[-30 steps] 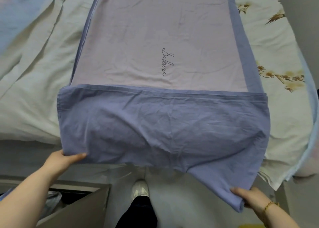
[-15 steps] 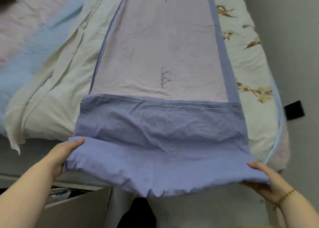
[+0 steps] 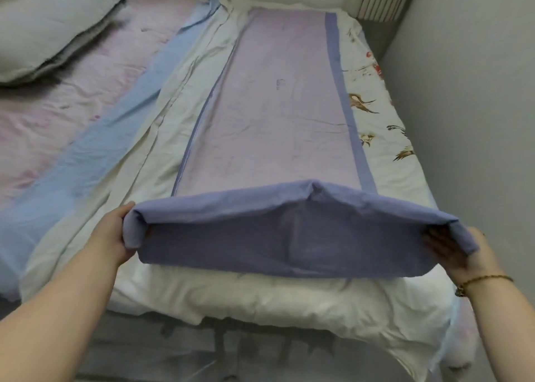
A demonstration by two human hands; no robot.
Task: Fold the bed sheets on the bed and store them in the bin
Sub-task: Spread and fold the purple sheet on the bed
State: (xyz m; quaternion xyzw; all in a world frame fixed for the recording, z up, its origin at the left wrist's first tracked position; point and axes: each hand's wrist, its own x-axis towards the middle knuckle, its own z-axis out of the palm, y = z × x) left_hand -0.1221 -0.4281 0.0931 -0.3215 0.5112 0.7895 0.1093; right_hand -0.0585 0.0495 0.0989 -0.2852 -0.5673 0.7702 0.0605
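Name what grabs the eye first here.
A long lavender bed sheet with blue-violet borders lies lengthwise mid-frame on a white floral sheet, its near end lifted into a thick blue-violet fold. The left hand and right hand grip that fold's two ends. A grey pillow sits top left on pink bedding.

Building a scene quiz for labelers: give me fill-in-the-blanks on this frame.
1. The left hand and right hand grip the near end of the ___.
2. The bracelet is on the ___ wrist.
3. The pillow lies at the far ___ of the bed.
Missing: sheet; right; left.
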